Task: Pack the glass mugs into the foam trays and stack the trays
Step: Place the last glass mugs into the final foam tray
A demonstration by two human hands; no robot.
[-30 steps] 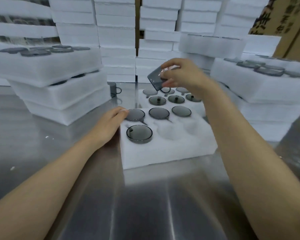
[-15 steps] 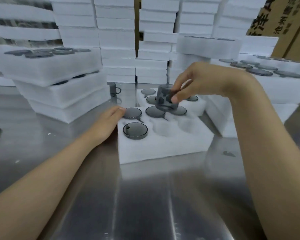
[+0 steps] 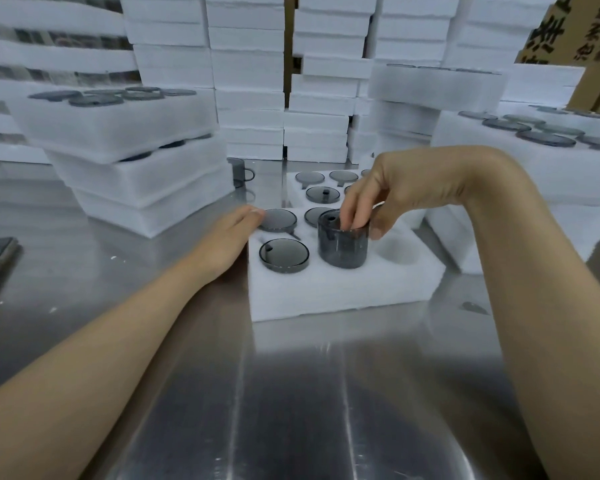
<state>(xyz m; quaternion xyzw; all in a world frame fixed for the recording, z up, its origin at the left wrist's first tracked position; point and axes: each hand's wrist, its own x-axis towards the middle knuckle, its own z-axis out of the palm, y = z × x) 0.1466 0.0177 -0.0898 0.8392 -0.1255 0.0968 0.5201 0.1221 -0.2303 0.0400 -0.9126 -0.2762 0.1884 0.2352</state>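
Grey glass mug (image 3: 343, 247) pinched at the rim, centre of the frame.
Fingers (image 3: 361, 209) of our right hand (image 3: 416, 188) dip inside it, thumb outside, holding it upright at the front middle pocket of the foam tray (image 3: 343, 296); our left hand (image 3: 227, 239) lies flat against the tray's left edge on the counter (image 3: 291, 393).

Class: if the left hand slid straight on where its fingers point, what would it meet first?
Probably the seated glass mug just ahead of the left hand in the foam tray; whether they already touch is unclear.
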